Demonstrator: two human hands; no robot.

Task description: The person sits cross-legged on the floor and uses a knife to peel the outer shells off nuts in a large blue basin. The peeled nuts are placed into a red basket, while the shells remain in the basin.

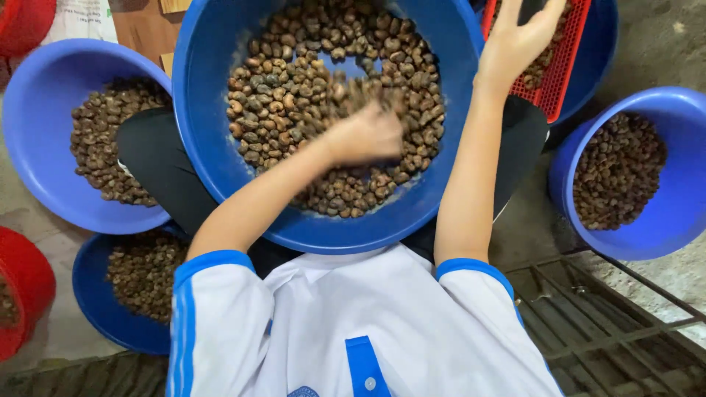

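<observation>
A big blue basin [202,110] rests on my lap, holding a layer of brown nuts [294,81] with a bare patch of blue near the middle. My left hand [368,132] is down among these nuts and blurred by motion, so its grip is unclear. My right hand [518,37] reaches to the upper right with fingers spread, over a red slotted basket [562,66] that also holds nuts. Nothing shows in that hand.
More blue basins of nuts stand around me: one at left [44,147], one at lower left [95,301], one at right [676,213], one under the red basket [599,66]. Red tubs [26,287] sit at the left edge. A metal grate [610,323] lies at lower right.
</observation>
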